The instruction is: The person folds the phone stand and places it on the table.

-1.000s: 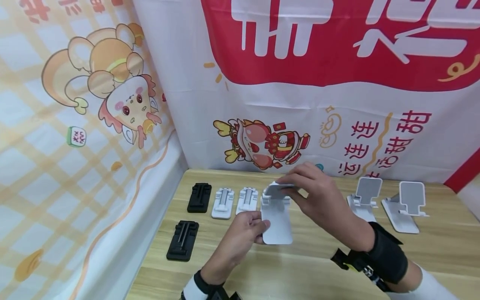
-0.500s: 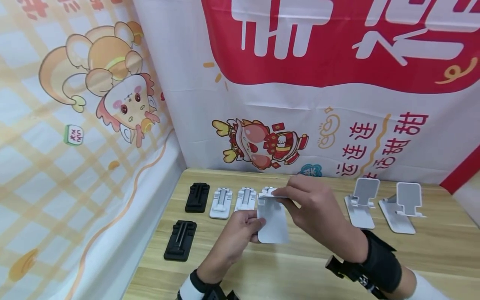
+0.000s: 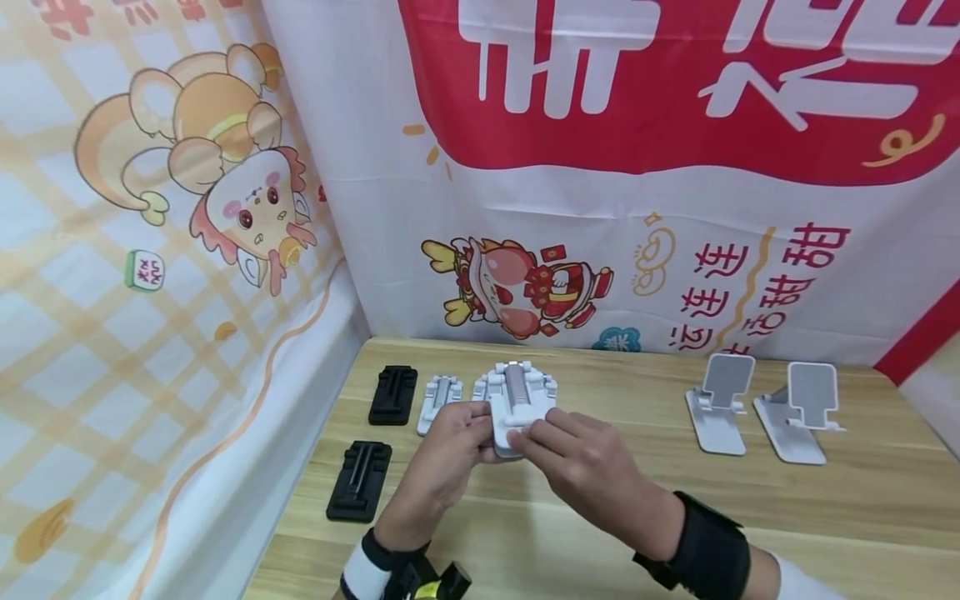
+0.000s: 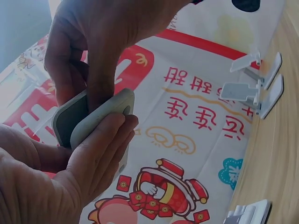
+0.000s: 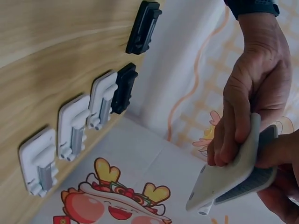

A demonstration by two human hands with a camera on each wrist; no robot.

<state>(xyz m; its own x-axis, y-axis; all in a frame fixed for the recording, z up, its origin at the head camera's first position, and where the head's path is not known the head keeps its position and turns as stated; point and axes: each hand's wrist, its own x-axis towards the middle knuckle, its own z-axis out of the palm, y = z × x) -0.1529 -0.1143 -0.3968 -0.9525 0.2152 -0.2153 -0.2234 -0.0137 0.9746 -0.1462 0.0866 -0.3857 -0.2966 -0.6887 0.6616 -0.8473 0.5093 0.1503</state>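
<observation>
A white folding phone stand (image 3: 519, 408) is held above the table, its post and hinge side toward the head camera. My left hand (image 3: 452, 450) grips its left edge, with fingers lying along the base in the left wrist view. My right hand (image 3: 592, 467) pinches its near right end. In both wrist views the stand's two plates stand partly apart, with right-hand fingers (image 4: 102, 79) reaching into the gap. The right wrist view shows the left hand (image 5: 254, 79) on the base's outer face. Part of my right hand (image 5: 280, 172) is cut off at that view's edge.
Two black folded stands (image 3: 358, 481) (image 3: 393, 395) lie at the table's left. Several white folded stands (image 5: 73, 126) lie in a row, partly hidden by the hands in the head view. Two unfolded white stands (image 3: 718, 404) (image 3: 798, 412) stand at the right. Printed cloth (image 3: 360, 208) hangs behind.
The phone stand has been turned over, from its plain base face to its post side, and its raised plate lowered. My right hand has moved from the far end down to the near end.
</observation>
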